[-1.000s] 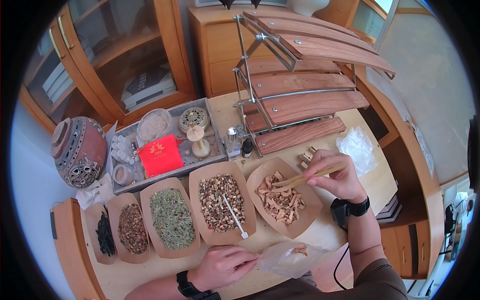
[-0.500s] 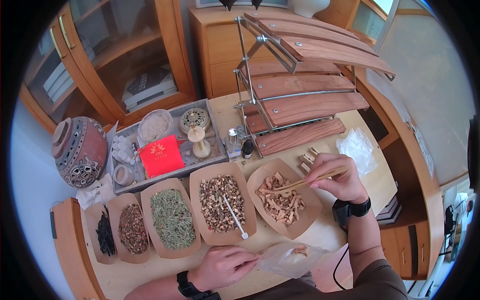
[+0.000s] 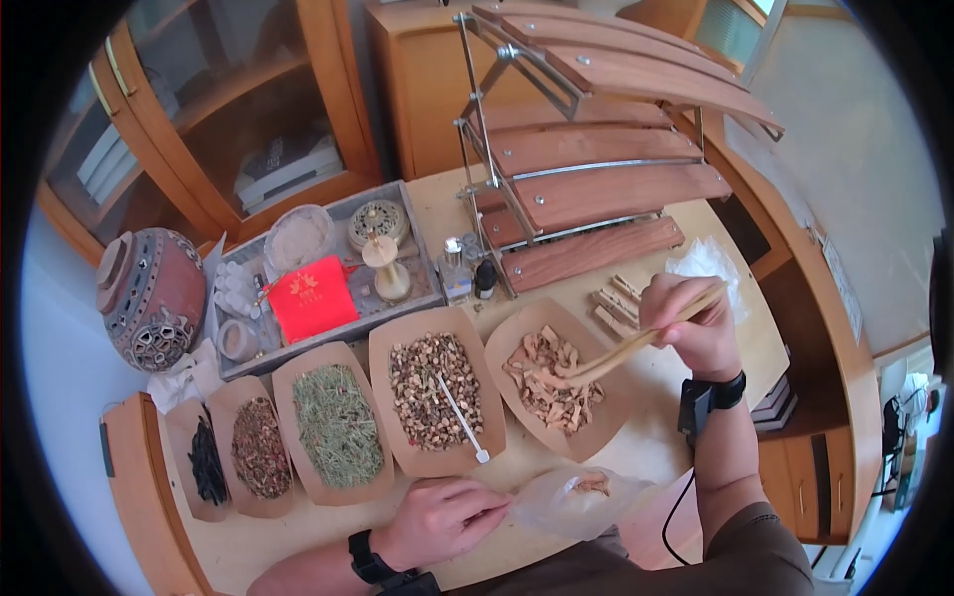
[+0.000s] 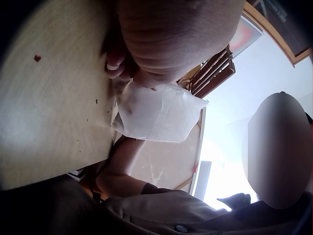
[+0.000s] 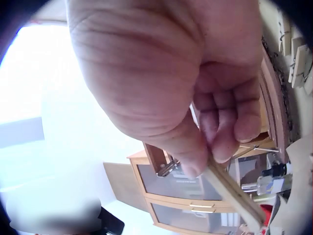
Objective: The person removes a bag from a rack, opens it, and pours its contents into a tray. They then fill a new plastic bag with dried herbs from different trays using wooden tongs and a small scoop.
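My right hand pinches wooden tongs between thumb and fingers, their tips at the pale dried slices in the rightmost paper tray. In the right wrist view, the thumb and fingers of the right hand hold the tongs. My left hand pinches the edge of a translucent bag at the table's front edge; a few pale pieces lie in it. The left wrist view shows the bag hanging beside the left hand.
Left of the slices stand several paper trays, one with chopped pieces and a white scoop, one with green herb. Behind are a grey tray with a red packet, small bottles, a slatted wooden rack and a patterned pot.
My right hand with the tongs has moved right and slightly up. The tongs' tips have shifted right over the slices. The whole head view has shifted slightly; the left hand still holds the bag.
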`<state>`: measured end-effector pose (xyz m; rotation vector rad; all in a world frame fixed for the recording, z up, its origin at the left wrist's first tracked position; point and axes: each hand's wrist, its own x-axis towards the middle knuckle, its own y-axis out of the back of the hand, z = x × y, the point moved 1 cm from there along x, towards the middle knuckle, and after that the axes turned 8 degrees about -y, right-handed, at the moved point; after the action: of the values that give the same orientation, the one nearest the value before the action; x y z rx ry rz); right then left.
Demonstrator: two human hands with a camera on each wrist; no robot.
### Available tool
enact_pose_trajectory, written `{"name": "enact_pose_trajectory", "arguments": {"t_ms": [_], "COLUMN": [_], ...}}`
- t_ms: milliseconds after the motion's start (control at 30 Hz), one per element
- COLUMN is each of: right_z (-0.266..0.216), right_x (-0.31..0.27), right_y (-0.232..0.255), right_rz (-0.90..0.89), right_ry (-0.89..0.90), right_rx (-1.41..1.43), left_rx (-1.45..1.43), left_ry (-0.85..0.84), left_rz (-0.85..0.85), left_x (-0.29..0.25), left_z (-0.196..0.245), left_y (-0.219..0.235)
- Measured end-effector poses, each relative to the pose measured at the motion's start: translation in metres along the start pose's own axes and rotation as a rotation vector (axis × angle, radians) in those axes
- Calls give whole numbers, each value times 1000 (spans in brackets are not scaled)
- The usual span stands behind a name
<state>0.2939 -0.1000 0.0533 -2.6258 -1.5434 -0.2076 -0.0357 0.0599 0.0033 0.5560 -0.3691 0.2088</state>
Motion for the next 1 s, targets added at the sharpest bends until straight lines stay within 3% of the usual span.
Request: {"name": "enact_pose_trajectory", "arguments": {"t_ms": [67,133,200,433,567,633,667,733,867,933,1000], "right_z": [-3,-4,-5,-13,-10,-8,-8,-8,-12,-13,-17], "right_x": [-3,-5,-6,-6,-4,-6,-6,-6,-1,-1,-1], "right_y": [-3,-6,-6,-12,-13,-12,-11,-7,-14,-15,-19], "right_rz": [-117,-125,-264,-517,-503,-312,-319,-75,-80,-142,-317], "right_ry": [145,166,218,221,218,177,183,88,51,52,65], "right_rx": [298,374,452,318,343,406,399,194,-160,-184,-277], "left_rx": [-7,7,-8,1,-4,-11,-7,9,18,-12,-12], "left_ry": [10,15,28,21,31,40,33,22,27,14,16], "left_rz": [4,6,-2,-9,-5,-10,-2,-15,-16,-7,-3], "left_x": [2,1,1,2,1,2,2,-1,1,0,0], "left_z": [2,2,1,1,0,1,0,-1,1,0,0], "left_y": [0,0,-1,0,0,1,1,0,1,1,1]}}
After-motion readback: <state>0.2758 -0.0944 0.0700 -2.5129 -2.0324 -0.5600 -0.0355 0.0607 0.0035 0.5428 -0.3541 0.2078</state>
